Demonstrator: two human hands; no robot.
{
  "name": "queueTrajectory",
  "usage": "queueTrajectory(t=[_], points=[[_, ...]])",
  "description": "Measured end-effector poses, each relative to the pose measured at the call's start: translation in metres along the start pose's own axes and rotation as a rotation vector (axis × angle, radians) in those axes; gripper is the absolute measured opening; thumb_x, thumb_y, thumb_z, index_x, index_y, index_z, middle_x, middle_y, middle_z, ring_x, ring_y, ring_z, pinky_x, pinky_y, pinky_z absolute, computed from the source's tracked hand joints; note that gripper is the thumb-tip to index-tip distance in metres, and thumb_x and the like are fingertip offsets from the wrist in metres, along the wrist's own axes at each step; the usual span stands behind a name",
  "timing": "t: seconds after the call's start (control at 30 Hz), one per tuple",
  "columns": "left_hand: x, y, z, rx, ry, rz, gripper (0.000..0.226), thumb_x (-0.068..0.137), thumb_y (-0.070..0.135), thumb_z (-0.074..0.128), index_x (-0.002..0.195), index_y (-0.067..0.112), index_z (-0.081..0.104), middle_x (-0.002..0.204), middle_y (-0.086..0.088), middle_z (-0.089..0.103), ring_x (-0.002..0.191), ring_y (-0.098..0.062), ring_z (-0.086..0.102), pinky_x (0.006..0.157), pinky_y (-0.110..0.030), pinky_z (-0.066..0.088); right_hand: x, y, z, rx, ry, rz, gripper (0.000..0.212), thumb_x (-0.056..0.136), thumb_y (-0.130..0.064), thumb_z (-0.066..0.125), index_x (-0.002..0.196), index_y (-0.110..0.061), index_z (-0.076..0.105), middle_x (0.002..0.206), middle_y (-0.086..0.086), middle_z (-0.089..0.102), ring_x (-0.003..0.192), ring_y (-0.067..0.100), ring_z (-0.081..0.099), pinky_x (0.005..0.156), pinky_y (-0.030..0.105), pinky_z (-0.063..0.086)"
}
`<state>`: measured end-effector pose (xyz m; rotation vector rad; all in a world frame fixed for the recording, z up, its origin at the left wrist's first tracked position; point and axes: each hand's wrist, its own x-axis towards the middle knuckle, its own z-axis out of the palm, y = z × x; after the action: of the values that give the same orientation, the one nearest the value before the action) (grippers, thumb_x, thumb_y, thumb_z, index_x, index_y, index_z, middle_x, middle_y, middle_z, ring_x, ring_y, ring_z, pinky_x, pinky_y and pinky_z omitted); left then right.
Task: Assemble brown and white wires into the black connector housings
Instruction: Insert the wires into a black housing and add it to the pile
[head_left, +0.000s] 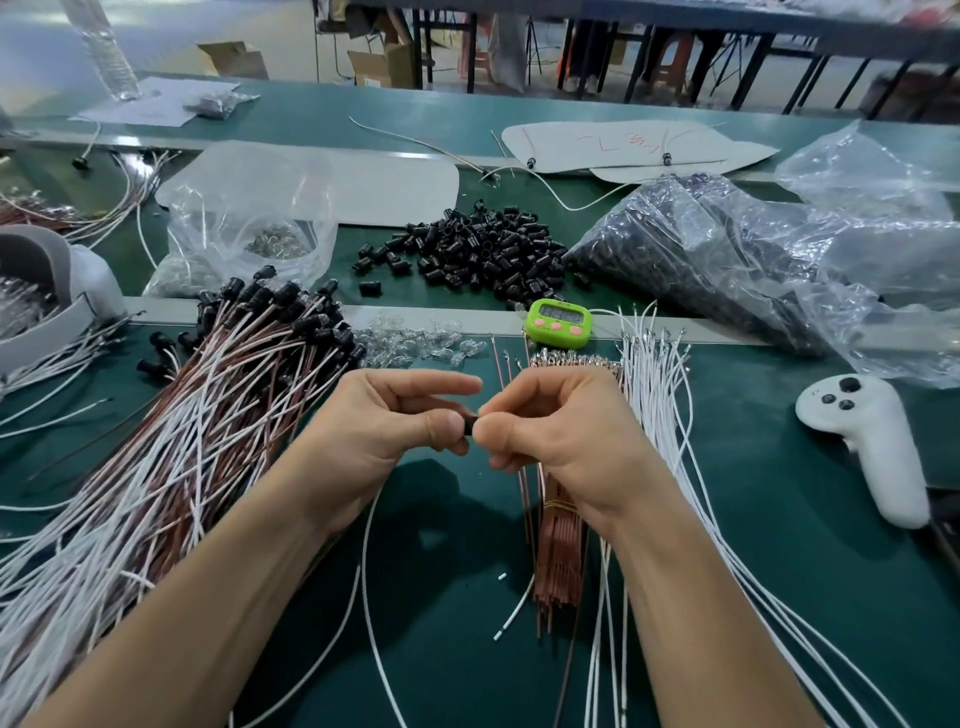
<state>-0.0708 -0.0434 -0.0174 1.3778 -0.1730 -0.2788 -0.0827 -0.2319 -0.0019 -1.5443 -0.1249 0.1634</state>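
Hands meet above table (727, 467): left hand (384, 421) pinches black housing (470, 423), opening toward right hand (550, 431), which pinches wire end (481, 415) right at it; housing axis runs left-right. Wire colour unclear. Farther back, spare housings (467, 254) piled.

It was a factory assembly workshop: a long green workbench (779, 519) carried heaps of black connector housings (483, 249), bundled wires (171, 467), plastic bags (727, 249) of parts and a timer (559, 322); cardboard boxes (384, 65) stood behind.
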Motion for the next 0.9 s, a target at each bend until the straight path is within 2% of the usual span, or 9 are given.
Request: queueTrajectory(t=[0.07, 0.17, 0.27, 0.37, 0.47, 0.63, 0.7, 0.8, 0.9], points=[[0.0, 0.001, 0.0, -0.077, -0.05, -0.021, 0.034, 0.068, -0.001, 0.081, 0.099, 0.013, 0.082, 0.075, -0.014, 0.074, 0.06, -0.017, 0.066, 0.067, -0.022, 0.056, 0.0, 0.0, -0.001, 0.059, -0.02, 0.011, 0.018, 0.062, -0.008, 0.091, 0.076, -0.015, 0.081, 0.071, 0.012, 0.072, 0.064, 0.02, 0.065, 0.063, 0.027, 0.054], [0.001, 0.001, 0.001, -0.205, -0.082, -0.073, 0.04, 0.067, 0.007, 0.077, 0.107, 0.01, 0.078, 0.07, -0.01, 0.073, 0.059, -0.014, 0.067, 0.065, -0.02, 0.056, 0.001, 0.002, 0.0, 0.188, -0.117, 0.064, 0.04, 0.055, -0.019, 0.098, 0.091, -0.015, 0.083, 0.092, 0.02, 0.073, 0.085, 0.028, 0.068, 0.09, 0.038, 0.056], [0.0, -0.001, 0.002, -0.294, -0.093, -0.098, 0.044, 0.072, -0.002, 0.069, 0.114, 0.007, 0.071, 0.072, -0.009, 0.073, 0.059, -0.015, 0.069, 0.067, -0.02, 0.058, 0.001, 0.004, 0.008, 0.412, -0.268, 0.152, 0.038, 0.063, -0.029, 0.087, 0.095, -0.009, 0.083, 0.095, 0.012, 0.076, 0.079, 0.019, 0.069, 0.088, 0.037, 0.061], [0.0, -0.001, 0.002, -0.361, -0.08, -0.105, 0.047, 0.059, -0.005, 0.08, 0.104, 0.011, 0.079, 0.072, -0.007, 0.072, 0.055, -0.015, 0.069, 0.066, -0.021, 0.059, 0.001, 0.008, 0.014, 0.474, -0.251, 0.189, 0.027, 0.072, -0.029, 0.081, 0.092, -0.011, 0.084, 0.089, 0.005, 0.077, 0.074, 0.013, 0.069, 0.098, 0.046, 0.056], [0.001, -0.003, 0.003, -0.393, -0.073, -0.1, 0.048, 0.051, 0.007, 0.089, 0.097, 0.015, 0.083, 0.07, -0.007, 0.073, 0.055, -0.016, 0.069, 0.064, -0.022, 0.059, 0.0, 0.008, 0.019, 0.511, -0.211, 0.207, 0.019, 0.077, -0.021, 0.074, 0.089, -0.011, 0.084, 0.084, 0.004, 0.077, 0.07, 0.012, 0.068, 0.101, 0.05, 0.053], [0.003, -0.008, 0.004, -0.418, -0.041, -0.117, 0.067, 0.03, 0.02, 0.105, 0.093, 0.016, 0.083, 0.073, -0.009, 0.075, 0.055, -0.019, 0.071, 0.059, -0.024, 0.06, 0.002, 0.012, 0.021, 0.566, -0.16, 0.239, 0.017, 0.075, -0.015, 0.072, 0.084, -0.005, 0.083, 0.08, 0.008, 0.076, 0.064, 0.013, 0.067, 0.096, 0.046, 0.055], [0.003, -0.01, 0.004, -0.432, -0.028, -0.131, 0.061, 0.035, 0.015, 0.103, 0.092, 0.016, 0.084, 0.075, -0.009, 0.076, 0.056, -0.02, 0.073, 0.06, -0.024, 0.06, 0.003, 0.014, 0.022, 0.557, -0.124, 0.249, 0.017, 0.075, -0.016, 0.072, 0.083, -0.005, 0.082, 0.079, 0.009, 0.074, 0.061, 0.013, 0.063, 0.096, 0.048, 0.055], [0.004, -0.011, 0.004, -0.414, -0.012, -0.148, 0.039, 0.055, 0.005, 0.083, 0.092, 0.018, 0.084, 0.079, -0.008, 0.077, 0.058, -0.019, 0.074, 0.062, -0.023, 0.06, 0.005, 0.016, 0.023, 0.551, -0.102, 0.27, 0.018, 0.076, -0.02, 0.073, 0.083, -0.007, 0.083, 0.074, 0.006, 0.071, 0.059, 0.012, 0.06, 0.089, 0.043, 0.057], [0.008, -0.006, 0.002, -0.337, -0.019, -0.161, 0.034, 0.075, 0.004, 0.07, 0.104, 0.015, 0.081, 0.092, -0.006, 0.078, 0.066, -0.016, 0.075, 0.066, -0.022, 0.06, 0.01, 0.015, 0.024, 0.569, -0.039, 0.31, 0.027, 0.086, -0.03, 0.067, 0.083, -0.009, 0.083, 0.07, 0.003, 0.067, 0.061, 0.012, 0.063, 0.095, 0.048, 0.058]])
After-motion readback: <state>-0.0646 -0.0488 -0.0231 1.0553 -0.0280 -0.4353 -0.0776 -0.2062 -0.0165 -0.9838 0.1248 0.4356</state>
